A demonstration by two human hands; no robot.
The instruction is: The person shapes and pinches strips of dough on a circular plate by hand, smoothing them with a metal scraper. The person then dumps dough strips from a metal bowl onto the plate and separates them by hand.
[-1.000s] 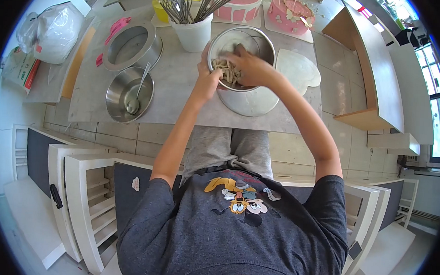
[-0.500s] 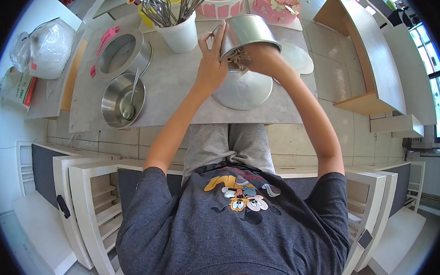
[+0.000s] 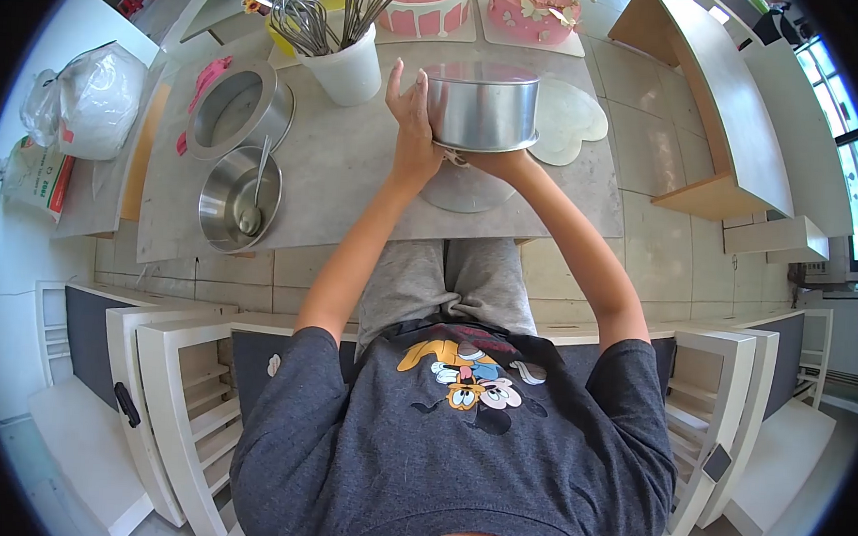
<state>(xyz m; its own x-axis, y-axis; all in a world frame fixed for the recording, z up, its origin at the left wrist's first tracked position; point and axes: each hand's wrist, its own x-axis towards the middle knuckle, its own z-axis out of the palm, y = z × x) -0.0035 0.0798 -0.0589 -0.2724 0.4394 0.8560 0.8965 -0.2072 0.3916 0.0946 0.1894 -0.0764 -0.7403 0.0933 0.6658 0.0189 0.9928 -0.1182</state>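
A round silver cake pan (image 3: 483, 116) is held upside down over the table. My left hand (image 3: 417, 131) presses against the pan's left side, its fingers stretched upward and its palm at the rim. Under the pan's rim is my right hand (image 3: 498, 163), its fingers hidden inside or behind the pan. A small bit of greyish-brown, strip-like material (image 3: 455, 159) shows between the hands below the rim; the pan covers the rest of it. Below the hands, a round grey disc (image 3: 467, 192) lies on the table (image 3: 345, 201).
To the left stand a steel bowl (image 3: 221, 204) with a spoon and a ring-shaped tin (image 3: 208, 140). A white bucket (image 3: 352, 75) holds several whisks. Two pink cakes (image 3: 423, 15) are at the back. A pale heart-shaped board (image 3: 577, 130) lies right of the pan.
The pan has turned from tilted toward me to nearly level and come slightly nearer. My right hand has moved down and under it, hiding most of the brownish material.
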